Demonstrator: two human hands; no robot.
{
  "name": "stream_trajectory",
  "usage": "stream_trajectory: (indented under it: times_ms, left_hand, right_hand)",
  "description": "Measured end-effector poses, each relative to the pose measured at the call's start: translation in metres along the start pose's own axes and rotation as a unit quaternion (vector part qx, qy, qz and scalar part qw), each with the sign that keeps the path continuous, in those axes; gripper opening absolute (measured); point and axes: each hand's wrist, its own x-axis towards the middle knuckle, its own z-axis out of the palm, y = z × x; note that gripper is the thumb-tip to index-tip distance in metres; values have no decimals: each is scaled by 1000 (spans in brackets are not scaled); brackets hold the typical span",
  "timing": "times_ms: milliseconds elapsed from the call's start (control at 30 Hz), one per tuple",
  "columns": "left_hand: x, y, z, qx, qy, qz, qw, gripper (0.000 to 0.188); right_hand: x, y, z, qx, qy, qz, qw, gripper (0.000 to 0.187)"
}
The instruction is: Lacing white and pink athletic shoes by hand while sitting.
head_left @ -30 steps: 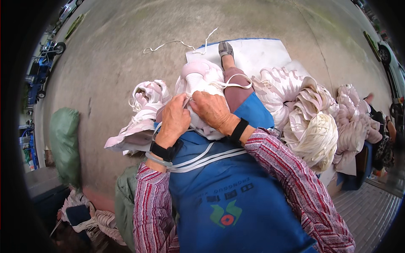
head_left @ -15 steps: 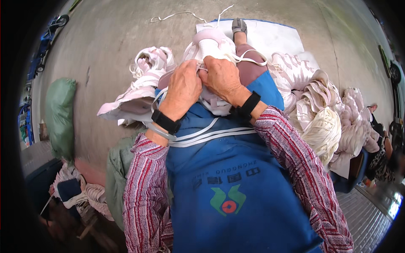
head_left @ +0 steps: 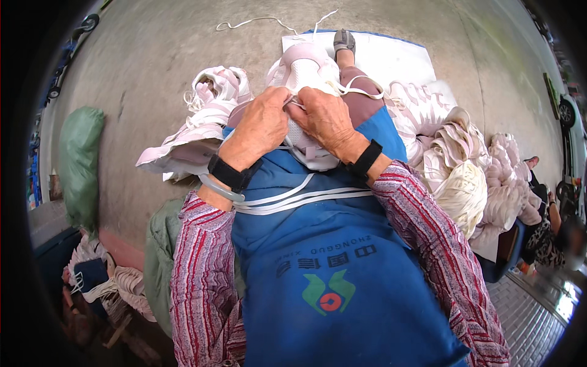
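A pale pink and white shoe upper (head_left: 306, 55) lies across my lap. Over its lacing area, my left hand (head_left: 260, 122) and my right hand (head_left: 327, 119) meet with fingers pinched. A white shoelace (head_left: 295, 103) runs between the fingertips, which are partly hidden under the hands. Another stretch of lace loops over my right thigh, and two loose ends trail onto the floor beyond the upper. Several white laces (head_left: 306, 207) lie across my blue apron (head_left: 348, 244).
Stacked shoe uppers (head_left: 422, 110) and a bundle of cream laces (head_left: 461, 196) sit at my right. More uppers (head_left: 195, 134) lie at my left. A green sack (head_left: 82, 165) stands far left. A white sheet (head_left: 391, 58) lies ahead; other people are at both sides.
Both hands stay over the upper, still pinching; the right wrist has shifted slightly right. At the lower left, the other person's laces and upper have moved. The whole view has shifted a little.
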Motion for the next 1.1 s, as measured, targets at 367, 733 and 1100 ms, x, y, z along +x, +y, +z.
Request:
stream_trajectory:
  times_ms: [367,733,1100]
  left_hand:
    - [-26,32,7,133,63,59,987,53]
    - [-51,33,39,115,-31,3,993,83]
    - [-45,46,19,-61,30,21,997,58]
  right_hand:
    - [9,17,-50,33,-70,-83,994,23]
    - [23,2,-51,176,105,-103,973,20]
    - [4,4,-106,88,-70,-43,993,27]
